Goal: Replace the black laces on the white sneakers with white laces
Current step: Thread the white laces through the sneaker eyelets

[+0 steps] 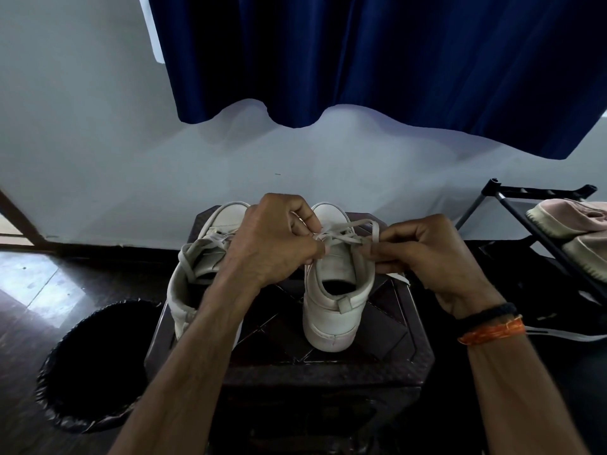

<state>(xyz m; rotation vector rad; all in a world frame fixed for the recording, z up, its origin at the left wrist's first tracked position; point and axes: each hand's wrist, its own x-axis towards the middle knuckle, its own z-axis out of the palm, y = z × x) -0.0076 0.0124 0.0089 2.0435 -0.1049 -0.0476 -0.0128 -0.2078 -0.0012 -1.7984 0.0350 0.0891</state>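
Both hands are pinching a flat white lace (341, 236) across the right white leather sneaker (331, 290). The left hand (276, 244) is gripping one end, the right hand (423, 257) the other, with the knot lying midway between them.

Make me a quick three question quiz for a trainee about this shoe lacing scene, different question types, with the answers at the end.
1. True or false: the left hand and the right hand are both pinching the white lace on the right sneaker.
2. What does the left sneaker stand on?
A. the floor
B. the dark stool
C. the shoe rack
3. Fill in: beside the stool, on the person's left, sits a round black ____.

Key
1. True
2. B
3. bin
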